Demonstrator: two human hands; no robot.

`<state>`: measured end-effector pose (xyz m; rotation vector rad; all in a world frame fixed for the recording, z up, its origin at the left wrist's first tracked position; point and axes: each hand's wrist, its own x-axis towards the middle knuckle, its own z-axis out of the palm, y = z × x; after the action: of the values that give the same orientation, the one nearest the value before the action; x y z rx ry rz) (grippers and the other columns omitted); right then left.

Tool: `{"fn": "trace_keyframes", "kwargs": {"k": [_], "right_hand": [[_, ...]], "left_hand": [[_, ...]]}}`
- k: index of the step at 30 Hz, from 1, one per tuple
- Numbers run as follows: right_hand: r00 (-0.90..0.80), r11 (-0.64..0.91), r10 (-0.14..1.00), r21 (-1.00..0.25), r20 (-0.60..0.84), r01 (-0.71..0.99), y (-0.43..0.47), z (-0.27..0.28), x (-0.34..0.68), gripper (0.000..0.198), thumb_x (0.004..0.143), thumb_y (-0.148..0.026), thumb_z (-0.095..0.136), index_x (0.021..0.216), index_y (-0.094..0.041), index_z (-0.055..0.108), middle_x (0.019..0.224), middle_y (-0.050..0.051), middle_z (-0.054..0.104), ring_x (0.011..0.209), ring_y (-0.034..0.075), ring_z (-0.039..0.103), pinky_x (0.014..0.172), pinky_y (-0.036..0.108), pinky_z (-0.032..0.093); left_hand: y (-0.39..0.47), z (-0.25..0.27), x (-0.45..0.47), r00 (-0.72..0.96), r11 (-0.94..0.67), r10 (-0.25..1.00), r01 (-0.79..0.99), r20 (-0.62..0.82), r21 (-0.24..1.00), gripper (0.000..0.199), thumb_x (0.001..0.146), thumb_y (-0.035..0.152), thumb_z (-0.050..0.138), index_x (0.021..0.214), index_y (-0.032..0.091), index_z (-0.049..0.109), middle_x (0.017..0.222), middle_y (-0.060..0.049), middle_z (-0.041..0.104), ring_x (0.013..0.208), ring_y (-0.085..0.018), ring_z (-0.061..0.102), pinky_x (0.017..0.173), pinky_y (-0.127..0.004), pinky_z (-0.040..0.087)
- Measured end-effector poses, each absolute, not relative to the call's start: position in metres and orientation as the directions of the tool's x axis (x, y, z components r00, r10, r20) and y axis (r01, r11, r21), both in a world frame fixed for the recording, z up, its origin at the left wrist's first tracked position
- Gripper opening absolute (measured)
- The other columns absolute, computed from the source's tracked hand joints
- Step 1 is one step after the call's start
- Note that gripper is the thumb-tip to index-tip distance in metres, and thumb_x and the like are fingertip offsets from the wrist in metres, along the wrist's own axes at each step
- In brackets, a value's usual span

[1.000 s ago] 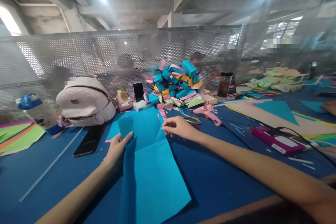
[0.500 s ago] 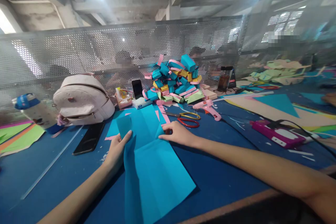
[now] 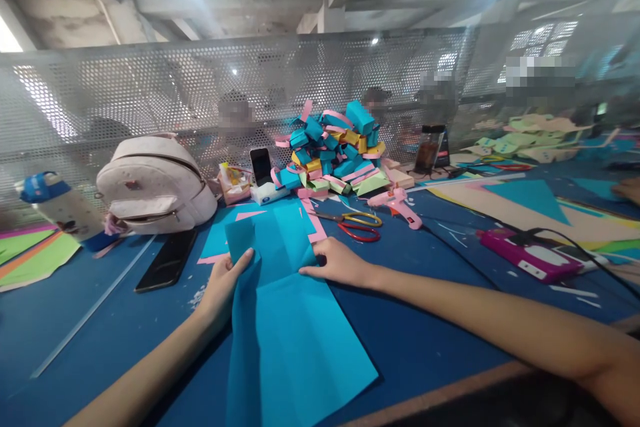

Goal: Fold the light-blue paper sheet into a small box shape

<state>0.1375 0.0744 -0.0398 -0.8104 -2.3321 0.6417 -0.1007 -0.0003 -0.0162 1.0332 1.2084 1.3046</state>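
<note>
A large sheet of blue paper (image 3: 300, 340) with fold creases spans the space between my hands, its near end reaching the bottom of the view. My left hand (image 3: 225, 280) grips its left edge, thumb on top and the other fingers behind the sheet. On the opposite edge, my right hand (image 3: 343, 263) pinches the paper between thumb and fingers near a crease. Just past the right hand lie scissors (image 3: 357, 225) with one yellow and one red handle. A pink glue gun (image 3: 397, 205) rests beside them. More blue and pink sheets (image 3: 215, 240) lie beyond the left hand.
A heap of folded paper pieces (image 3: 335, 153) stands against the perforated metal screen (image 3: 175, 87). To the left are a white backpack (image 3: 155, 187), a bottle (image 3: 67, 210), a black phone (image 3: 167, 260) and a clear strip (image 3: 95, 307). A magenta device (image 3: 530, 257) with cables lies right.
My right hand has shifted slightly along the paper's right edge, and the upturned bit of edge there now lies flatter. My left hand keeps its hold. The view has shifted slightly.
</note>
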Motion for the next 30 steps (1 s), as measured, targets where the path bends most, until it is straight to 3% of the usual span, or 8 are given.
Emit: {"fn": "trace_keyframes", "kwargs": {"k": [10,16,25,30], "right_hand": [[-0.636,0.739,0.642,-0.566,0.428,0.366,0.079,-0.036,0.140,0.030,0.081,-0.039,0.071,0.064,-0.017,0.062,0.068,0.000,0.063,0.062,0.013,0.056,0.056,0.022,0.033],[-0.594,0.762,0.629,-0.550,0.502,0.342,0.080,-0.030,0.144,0.022,0.083,-0.038,0.070,0.075,-0.018,0.067,0.077,0.001,0.069,0.075,0.017,0.064,0.066,0.022,0.041],[-0.644,0.820,0.563,-0.452,0.519,0.352,0.071,-0.028,0.141,0.012,0.083,-0.032,0.072,0.083,-0.020,0.072,0.096,0.002,0.072,0.088,0.017,0.064,0.072,0.023,0.041],[-0.673,0.816,0.569,-0.423,0.473,0.393,0.066,-0.021,0.134,0.012,0.083,-0.032,0.072,0.089,-0.021,0.072,0.096,0.002,0.072,0.088,0.018,0.064,0.073,0.023,0.041]], "left_hand": [[-0.001,-0.010,-0.097,-0.172,0.035,0.983,-0.142,-0.059,0.989,0.043,0.057,0.047,0.088,0.074,0.014,0.066,0.057,0.000,0.066,0.047,-0.013,0.058,0.048,-0.022,0.048],[0.000,-0.010,-0.098,-0.220,0.007,0.975,-0.146,-0.040,0.989,0.047,0.053,0.048,0.089,0.077,0.014,0.066,0.054,0.002,0.065,0.046,-0.012,0.057,0.047,-0.021,0.048],[-0.002,-0.014,-0.096,-0.153,-0.017,0.988,-0.118,-0.001,0.993,0.045,0.061,0.049,0.085,0.083,0.013,0.070,0.059,0.000,0.066,0.053,-0.015,0.062,0.052,-0.023,0.051],[0.000,-0.018,-0.097,-0.141,-0.027,0.990,-0.106,0.012,0.994,0.042,0.061,0.049,0.085,0.075,0.013,0.068,0.058,0.000,0.066,0.050,-0.013,0.059,0.046,-0.019,0.046]]}}
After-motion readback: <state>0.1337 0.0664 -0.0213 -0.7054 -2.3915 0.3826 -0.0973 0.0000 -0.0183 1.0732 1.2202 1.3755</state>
